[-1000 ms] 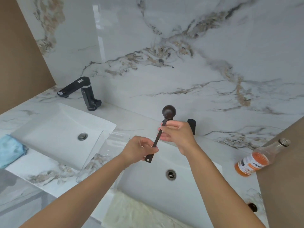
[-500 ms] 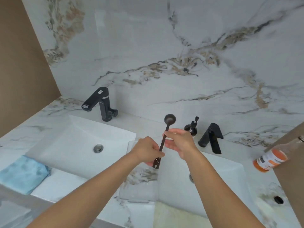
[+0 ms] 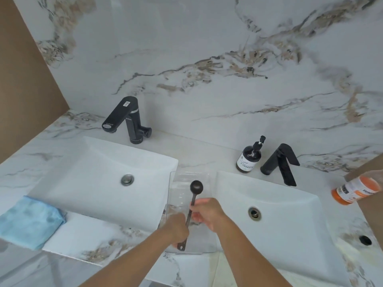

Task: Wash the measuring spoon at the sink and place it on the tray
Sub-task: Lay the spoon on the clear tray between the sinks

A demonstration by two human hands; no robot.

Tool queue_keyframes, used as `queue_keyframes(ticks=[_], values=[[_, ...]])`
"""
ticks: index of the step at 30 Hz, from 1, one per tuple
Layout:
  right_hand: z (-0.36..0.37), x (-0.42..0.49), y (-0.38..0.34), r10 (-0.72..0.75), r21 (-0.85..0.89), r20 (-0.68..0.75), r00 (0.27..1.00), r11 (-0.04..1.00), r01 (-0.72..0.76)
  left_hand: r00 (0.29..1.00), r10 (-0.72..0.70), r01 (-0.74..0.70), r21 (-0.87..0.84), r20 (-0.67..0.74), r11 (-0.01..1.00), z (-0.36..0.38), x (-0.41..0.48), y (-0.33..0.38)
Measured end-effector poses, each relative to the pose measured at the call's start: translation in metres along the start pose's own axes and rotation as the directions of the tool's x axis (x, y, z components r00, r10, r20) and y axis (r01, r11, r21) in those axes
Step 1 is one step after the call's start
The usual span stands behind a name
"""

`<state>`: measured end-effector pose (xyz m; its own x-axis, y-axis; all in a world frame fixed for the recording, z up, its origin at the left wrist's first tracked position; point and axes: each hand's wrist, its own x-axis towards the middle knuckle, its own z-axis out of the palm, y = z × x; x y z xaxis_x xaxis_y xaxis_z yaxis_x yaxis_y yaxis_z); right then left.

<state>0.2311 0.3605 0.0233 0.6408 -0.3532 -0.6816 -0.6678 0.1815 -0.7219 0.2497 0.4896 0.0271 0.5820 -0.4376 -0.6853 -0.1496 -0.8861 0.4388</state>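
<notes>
Black handle between my fingers: my left hand [image 3: 176, 227] pinched the measuring spoon [image 3: 191, 206] low on its stem and my right hand [image 3: 205, 211] closed round the middle, bowl pointing away over the clear tray [image 3: 173, 183] between the two sinks. I judged it best to lower it flat, handle end first, then let go gently so it wouldn't slide.
</notes>
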Motion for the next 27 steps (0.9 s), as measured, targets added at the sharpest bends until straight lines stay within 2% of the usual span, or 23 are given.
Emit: queue_keyframes(ticks=[2, 6, 12, 16, 24, 27], values=[[0.011, 0.012, 0.013, -0.008, -0.036, -0.037, 0.999, 0.999, 0.007, 0.999, -0.036, 0.035, 0.088, 0.013, 0.996, 0.008, 0.011, -0.004], [0.024, 0.030, 0.027, -0.146, -0.209, -0.155, 0.977, 0.971, 0.112, 0.994, -0.105, 0.101, 0.093, 0.041, 0.991, 0.016, 0.022, 0.001], [0.021, 0.042, 0.045, -0.252, -0.350, -0.047, 0.966, 0.910, 0.221, 0.993, 0.008, 0.036, 0.367, -0.118, 0.930, 0.031, 0.030, -0.001], [0.018, 0.043, 0.051, -0.300, -0.373, -0.062, 0.952, 0.892, 0.257, 0.992, -0.008, 0.049, 0.318, -0.127, 0.947, 0.032, 0.036, -0.004], [0.013, 0.047, 0.050, -0.274, -0.354, -0.170, 0.947, 0.914, 0.201, 0.996, 0.075, -0.057, 0.304, -0.047, 0.951, 0.016, 0.053, -0.005], [0.016, 0.046, 0.052, -0.268, -0.337, -0.181, 0.946, 0.921, 0.196, 0.993, 0.106, -0.083, 0.311, -0.056, 0.947, 0.019, 0.057, -0.011]])
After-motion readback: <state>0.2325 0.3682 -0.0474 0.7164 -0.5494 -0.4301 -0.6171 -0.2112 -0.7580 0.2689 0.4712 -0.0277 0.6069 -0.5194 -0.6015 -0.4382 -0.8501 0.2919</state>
